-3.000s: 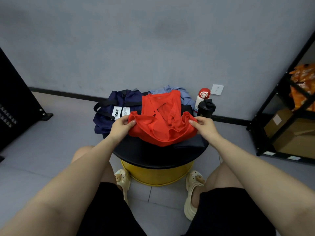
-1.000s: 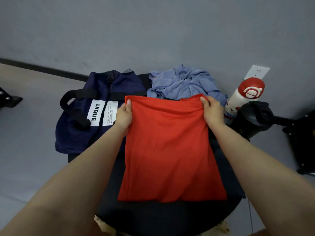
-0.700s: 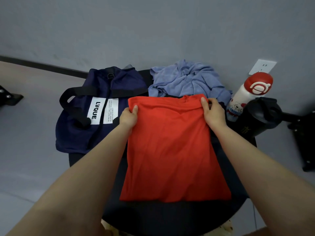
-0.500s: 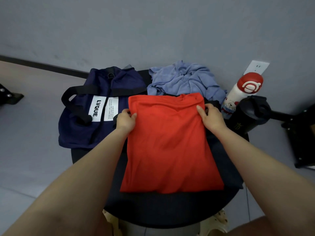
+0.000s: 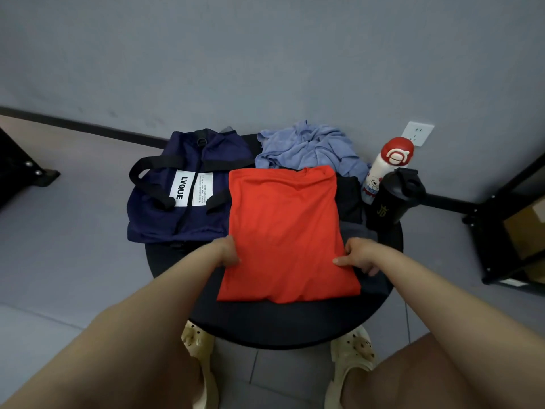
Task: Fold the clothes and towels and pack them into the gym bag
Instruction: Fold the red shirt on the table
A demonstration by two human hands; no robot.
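A: Where do your hands sit right now?

B: Your left hand (image 5: pixel 227 251) is at the left edge of the red shirt (image 5: pixel 284 231), fingers curled onto the cloth and gripping that edge. Your right hand (image 5: pixel 358 255) is at the right edge; its thumb lies on top of the fabric while the fingers tuck beneath, so it pinches the edge.

A: And the shirt itself?

B: It lies flat, folded into a tall rectangle, in the middle of the round black table (image 5: pixel 295 326). Both your hands hold it nearer its near end than its far end.

A: Where is the gym bag?

B: The navy gym bag (image 5: pixel 180 196) lies just left of the shirt, touching its left edge, white label facing up. The zip looks closed, though I cannot tell for sure.

A: Anything else waiting?

B: A crumpled blue garment (image 5: pixel 309 149) lies just behind the shirt. A dark cloth (image 5: pixel 349 199) peeks out at the shirt's right. A white bottle with a red cap (image 5: pixel 386 166) and a black shaker bottle (image 5: pixel 395 199) stand at the table's right rim.
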